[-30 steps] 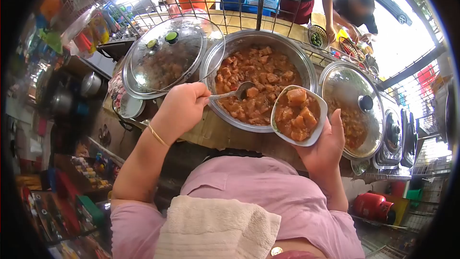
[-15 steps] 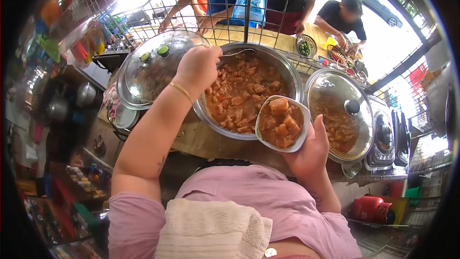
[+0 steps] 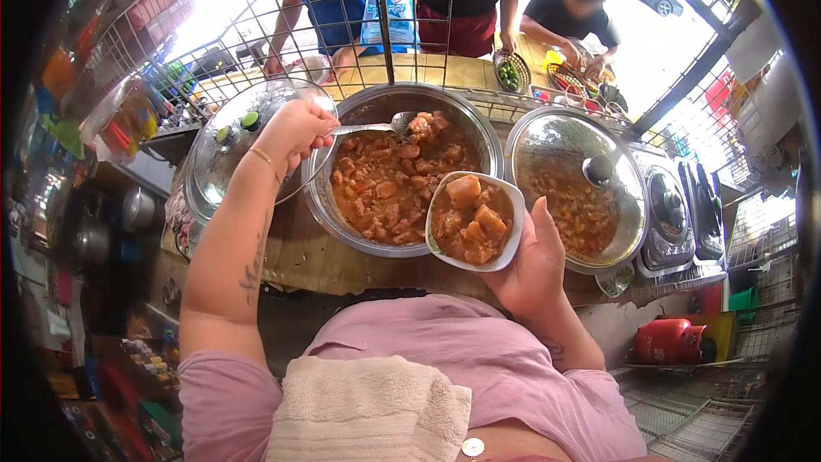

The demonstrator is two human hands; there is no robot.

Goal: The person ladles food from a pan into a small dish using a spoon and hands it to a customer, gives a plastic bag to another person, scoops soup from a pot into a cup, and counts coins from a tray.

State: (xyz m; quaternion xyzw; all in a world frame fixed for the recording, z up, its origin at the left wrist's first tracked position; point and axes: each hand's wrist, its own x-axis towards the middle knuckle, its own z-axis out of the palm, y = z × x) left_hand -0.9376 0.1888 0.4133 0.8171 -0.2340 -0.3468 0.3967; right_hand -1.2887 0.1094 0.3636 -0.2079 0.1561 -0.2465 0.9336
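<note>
The spoon (image 3: 363,128) has dropped from the far rim of the pot (image 3: 368,248) into the stew (image 3: 376,184). Over the pot's near right edge, the bowl (image 3: 516,224) is already well filled; plenty remains below. The left hand (image 3: 295,133) pinches the spoon's handle, fingers curled tight; the right hand (image 3: 534,267) cradles the bowl, half-open, thumb raised.

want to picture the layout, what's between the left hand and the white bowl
The spoon, held in the left hand, then stew in the big pot, before the white bowl; the head view shows this.
</note>
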